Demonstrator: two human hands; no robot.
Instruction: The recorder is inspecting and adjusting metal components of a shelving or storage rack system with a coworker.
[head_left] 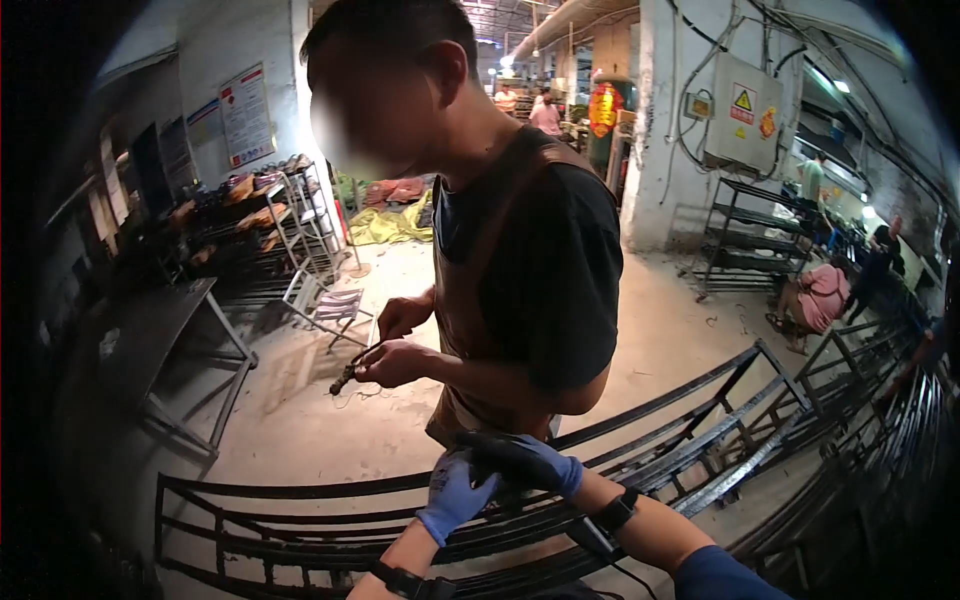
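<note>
Both of the person's hands wear blue gloves and meet over the black metal rack frame (330, 520) that stretches across the lower part of the view. The left hand (452, 492) rests with its fingers curled down against a dark bar of the frame, closed loosely around it as far as can be seen. The right hand (525, 460) lies just beside it, fingers stretched flat over the same spot (whether it grips anything I cannot tell). Each forearm carries a black wrist strap.

Close behind the frame stands a co-worker in a dark shirt and brown apron (470, 300), holding a small dark tool (345, 378) in bare hands. A dark tabletop (150, 330) stands at the left, and shelving (750, 235) at the right.
</note>
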